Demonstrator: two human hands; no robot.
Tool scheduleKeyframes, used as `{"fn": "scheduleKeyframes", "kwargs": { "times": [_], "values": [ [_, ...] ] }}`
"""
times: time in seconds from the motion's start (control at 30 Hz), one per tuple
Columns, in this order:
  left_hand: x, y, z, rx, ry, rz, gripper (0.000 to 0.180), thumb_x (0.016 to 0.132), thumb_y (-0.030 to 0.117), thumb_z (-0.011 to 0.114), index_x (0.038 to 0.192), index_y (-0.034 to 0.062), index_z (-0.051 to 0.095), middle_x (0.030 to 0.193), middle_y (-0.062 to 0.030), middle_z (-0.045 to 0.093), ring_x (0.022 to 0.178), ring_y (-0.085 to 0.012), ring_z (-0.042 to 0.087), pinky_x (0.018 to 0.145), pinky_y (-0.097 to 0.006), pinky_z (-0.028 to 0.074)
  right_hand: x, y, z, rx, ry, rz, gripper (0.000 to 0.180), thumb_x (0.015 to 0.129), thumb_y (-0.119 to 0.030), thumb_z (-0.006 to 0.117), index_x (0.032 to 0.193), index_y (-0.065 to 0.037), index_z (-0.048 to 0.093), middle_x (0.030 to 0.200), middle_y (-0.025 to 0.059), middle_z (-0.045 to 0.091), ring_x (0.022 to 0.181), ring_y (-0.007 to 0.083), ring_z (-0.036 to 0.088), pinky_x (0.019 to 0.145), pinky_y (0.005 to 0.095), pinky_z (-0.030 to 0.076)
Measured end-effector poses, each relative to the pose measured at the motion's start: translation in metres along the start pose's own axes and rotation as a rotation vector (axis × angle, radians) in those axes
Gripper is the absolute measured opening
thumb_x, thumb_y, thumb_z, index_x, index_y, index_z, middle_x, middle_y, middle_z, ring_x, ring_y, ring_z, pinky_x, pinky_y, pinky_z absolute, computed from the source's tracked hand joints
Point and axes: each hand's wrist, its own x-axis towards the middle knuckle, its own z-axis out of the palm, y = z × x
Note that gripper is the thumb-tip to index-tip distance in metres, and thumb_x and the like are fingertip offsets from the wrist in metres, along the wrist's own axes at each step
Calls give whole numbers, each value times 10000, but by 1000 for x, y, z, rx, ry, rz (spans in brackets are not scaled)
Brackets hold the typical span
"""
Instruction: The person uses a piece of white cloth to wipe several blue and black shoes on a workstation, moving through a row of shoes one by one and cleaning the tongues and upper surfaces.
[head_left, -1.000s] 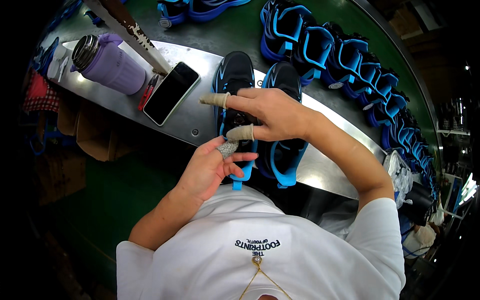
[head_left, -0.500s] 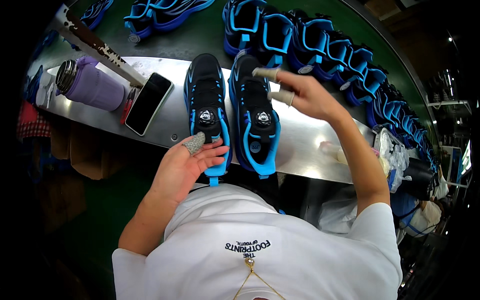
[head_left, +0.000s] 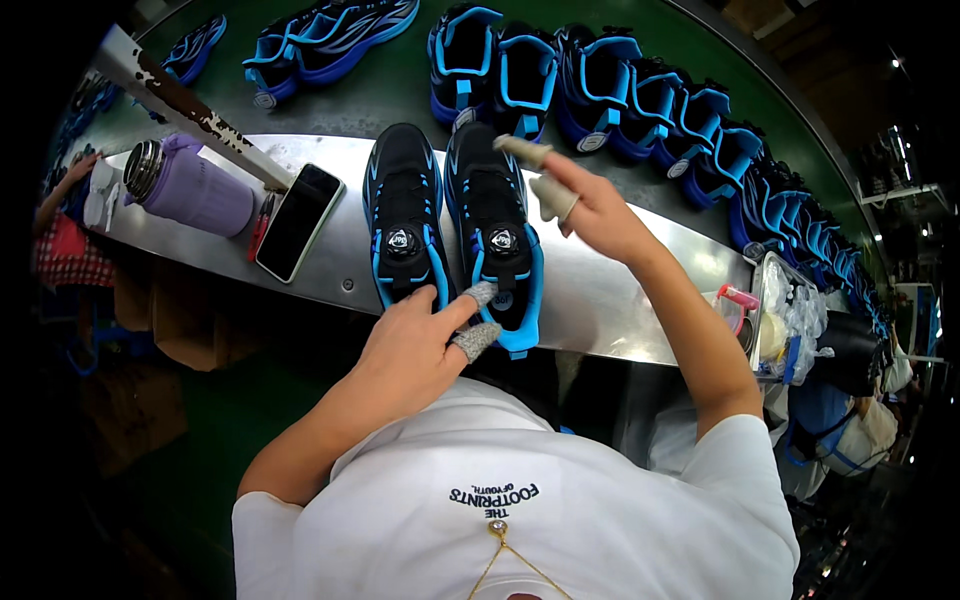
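Two black sneakers with bright blue trim and round lace dials stand side by side, toes away from me: the left shoe (head_left: 403,195) and the right shoe (head_left: 488,195). My left hand (head_left: 410,345) lies palm down over the left shoe's heel end, fingers apart. Some of its fingertips dip into that shoe's opening, while two digits in grey finger covers reach the near edge of the right shoe's collar. Beside the right shoe's toe, my right hand (head_left: 595,205) hovers with stretched fingers in beige covers and nothing in its grasp.
The metal ledge (head_left: 610,290) also bears a black-screened phone (head_left: 300,222), a red pen (head_left: 262,228) and a purple tumbler (head_left: 195,190). A worn post (head_left: 190,105) leans in at left. Rows of similar shoes (head_left: 600,90) stand beyond; a tray of plastic bags (head_left: 790,310) sits right.
My left hand has turned from palm up to palm down and moved right, across the shoes' openings. My right hand has shifted slightly and stays near the right shoe's toe.
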Motion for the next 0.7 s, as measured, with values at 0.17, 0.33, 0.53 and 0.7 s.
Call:
{"fn": "scheduleKeyframes", "kwargs": {
  "times": [0.17,0.33,0.53,0.7],
  "values": [
    [42,-6,1,70,-1,112,344,959,337,524,937,25,667,820,-243,655,821,-441,637,746,-525,515,-25,25,40,251,85,346,512,1023,-289,509,1520,-238,394,775,55,606,619,107,597,580,263,517],
    [25,-29,-28,211,197,182,301,942,290,552,859,41,701,744,-216,646,769,-396,656,700,-487,523,-25,22,10,77,25,308,471,1001,-312,544,1458,-209,500,755,35,610,633,103,596,636,258,518],
    [15,-47,2,223,86,76,241,857,255,634,973,57,709,821,-219,654,791,-386,673,759,-471,545,43,-22,-16,-583,261,-126,411,916,-365,664,1239,-112,657,866,150,657,748,273,638,698,382,495],
    [-18,-22,-17,55,305,140,234,838,132,646,1043,28,688,902,-156,582,799,-338,628,717,-432,518,55,-47,15,-393,92,-267,297,926,-285,632,1159,-112,693,836,161,663,768,330,642,717,401,509]
  ]
}}
